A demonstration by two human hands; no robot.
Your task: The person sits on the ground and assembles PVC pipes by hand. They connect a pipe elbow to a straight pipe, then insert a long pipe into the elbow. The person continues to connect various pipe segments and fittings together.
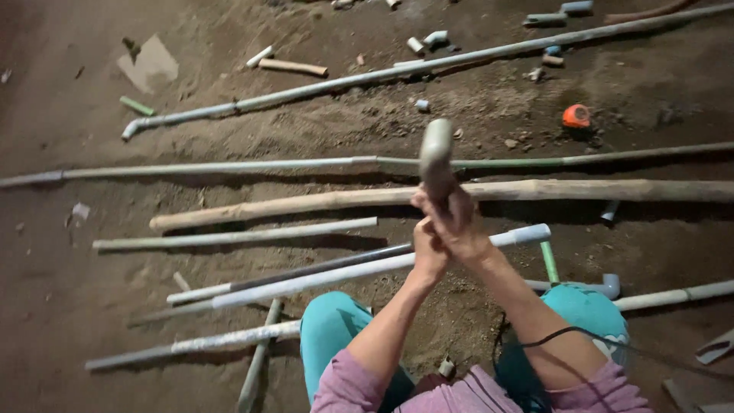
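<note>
Clasped together, my left hand [430, 248] and right hand [459, 222] close around a short grey pipe piece [436, 157], held upright in front of me, above my knees. I judge both hands wrap it to keep it steady. Below it, long grey pipes [306, 279] and a wooden pole [489, 193] lie side by side on the dirt floor [69, 291], with an orange fitting [576, 116] well apart.

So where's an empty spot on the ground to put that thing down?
The widest bare dirt is at the far left, around the flat grey slab and beyond the pipe ends. Another patch lies lower left, beside the lowest grey pipe. The middle is crowded with long pipes and a wooden pole; top right is littered with fittings and an orange roll.
</note>
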